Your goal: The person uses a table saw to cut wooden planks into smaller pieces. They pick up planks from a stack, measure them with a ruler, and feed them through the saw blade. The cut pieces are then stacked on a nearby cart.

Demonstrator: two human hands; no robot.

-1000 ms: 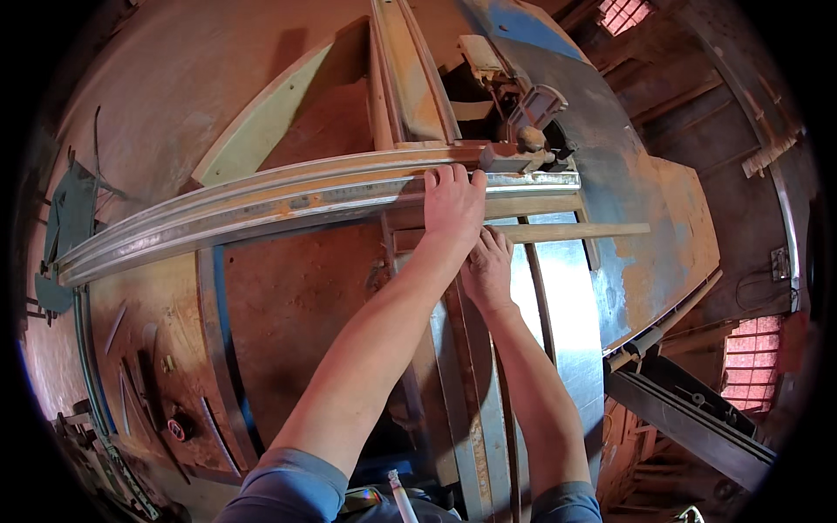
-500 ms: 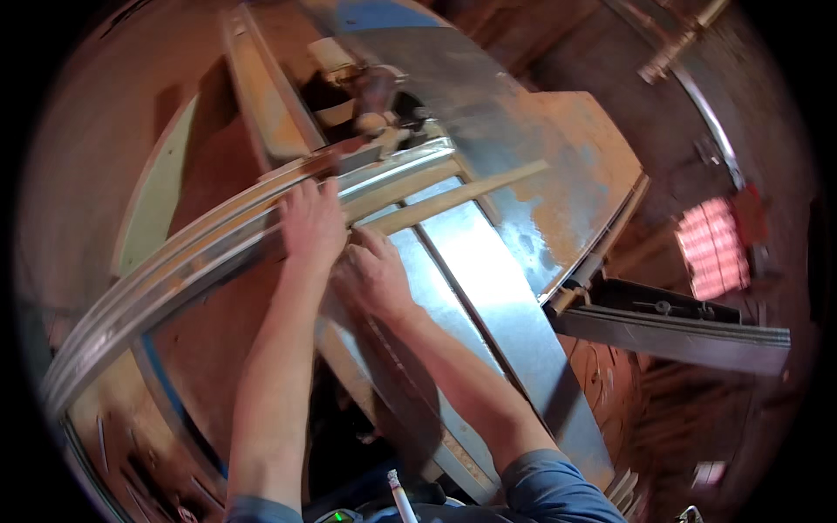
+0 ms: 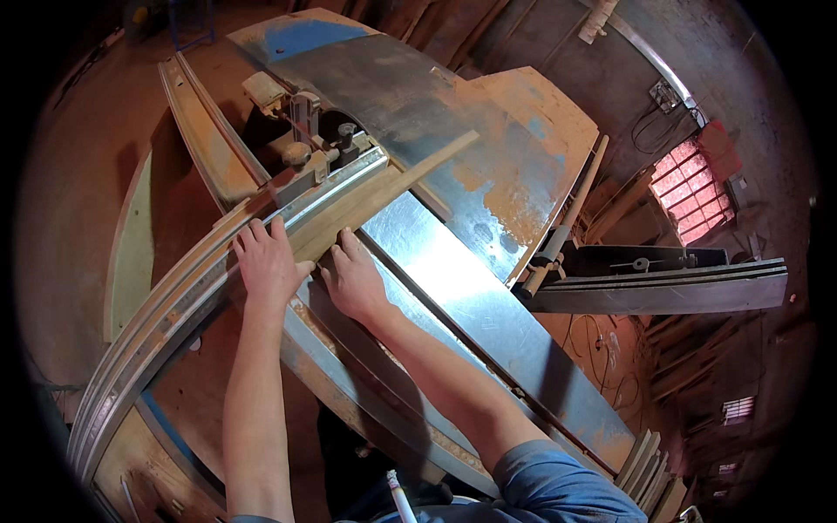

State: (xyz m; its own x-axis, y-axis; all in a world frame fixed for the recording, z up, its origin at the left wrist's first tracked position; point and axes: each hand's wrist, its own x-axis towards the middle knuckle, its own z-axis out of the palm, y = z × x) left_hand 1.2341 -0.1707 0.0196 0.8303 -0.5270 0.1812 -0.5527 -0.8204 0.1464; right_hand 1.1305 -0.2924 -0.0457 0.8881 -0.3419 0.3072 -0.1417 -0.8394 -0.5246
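A long pale wooden strip point(image 3: 423, 168) lies aslant over the metal table of a saw-like machine. Its wider near part point(image 3: 327, 225) is beside the curved metal rail point(image 3: 187, 292). My left hand point(image 3: 270, 266) is at the strip's left end, its fingers bent over the rail side and its thumb against the wood. My right hand point(image 3: 353, 279) is closed at the strip's near edge, fingertips on the wood. Parts of both palms are hidden. Beyond the hands, a clamp-like metal fitting with knobs point(image 3: 301, 144) is fixed near the rail.
Bright metal plates point(image 3: 471, 288) and a rust-stained table point(image 3: 523, 131) extend to the right. A metal arm point(image 3: 663, 292) juts out there. Several wooden strips point(image 3: 649, 471) stand at the lower right. A white cigarette point(image 3: 401, 499) shows at the lower edge. Timber lines the far wall.
The view has shifted and sharpened. The wooden strip now lies against the wood beside the rail, where a gap showed before. Both hands stay at its near end.
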